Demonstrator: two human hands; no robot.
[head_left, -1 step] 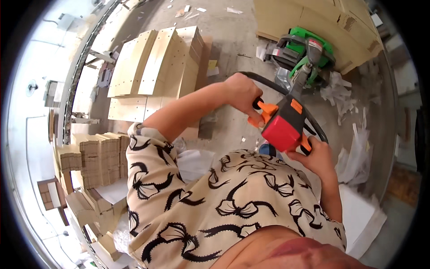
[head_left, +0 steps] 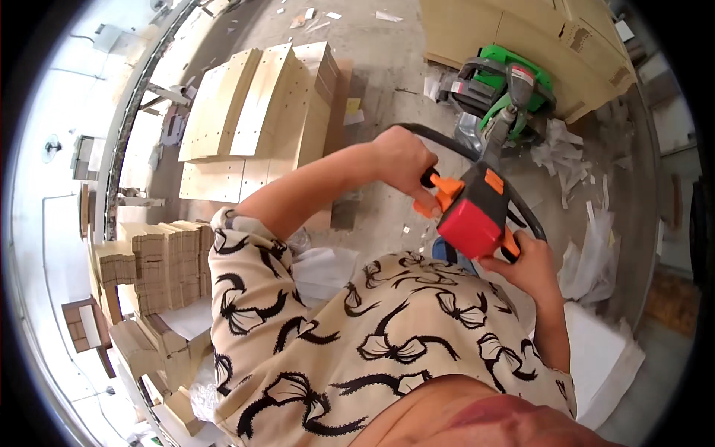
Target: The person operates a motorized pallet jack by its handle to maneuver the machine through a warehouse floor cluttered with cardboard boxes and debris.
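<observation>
Control handle [head_left: 472,226], joined to the green machine [head_left: 497,83], sits between left hand [head_left: 406,160] and right hand [head_left: 527,262], each curled closed around one side, a spread presumably chosen for balanced leverage.

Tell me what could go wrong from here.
Pale, crumpled wrapping sheets beside the green-and-black machine might snag under it. The large brown cardboard stack close by could get scraped. The left hand, at the red-and-black control head's orange lever, might nudge that lever unintentionally.
</observation>
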